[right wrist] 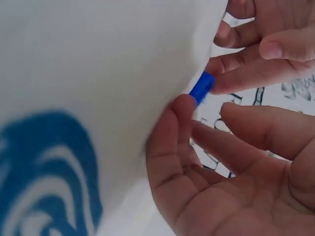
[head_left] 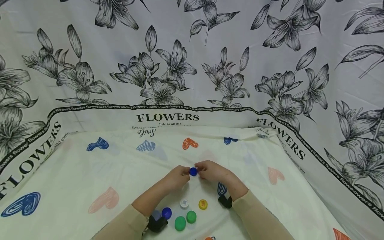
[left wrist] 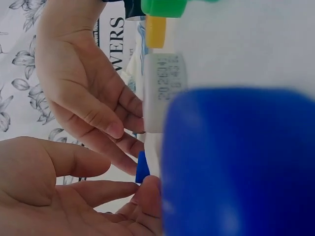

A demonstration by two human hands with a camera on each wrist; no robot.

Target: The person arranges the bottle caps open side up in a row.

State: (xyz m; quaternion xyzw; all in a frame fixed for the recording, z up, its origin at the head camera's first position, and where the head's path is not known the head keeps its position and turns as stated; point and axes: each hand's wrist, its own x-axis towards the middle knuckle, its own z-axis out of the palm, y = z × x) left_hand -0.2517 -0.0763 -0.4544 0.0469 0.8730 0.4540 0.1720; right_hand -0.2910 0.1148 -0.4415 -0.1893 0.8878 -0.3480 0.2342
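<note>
Blue round plastic cap (head_left: 193, 171) sits on the white heart-print cloth (head_left: 141, 171), dead between our left hand (head_left: 178, 177) and right hand (head_left: 214, 170), about equally near; fingertips against its sides, thumbs clear, no pinch.

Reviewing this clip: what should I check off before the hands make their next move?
1. Far blue cap between left hand and right hand: ok.
2. Left thumb and right thumb against that cap: not ok, both stand apart from it.
3. White cap and yellow cap clear of both hands: ok.
4. Near blue cap free of the black wrist mount: cannot tell.
5. Orange piece fully in the head view: not ok, cut off.
</note>
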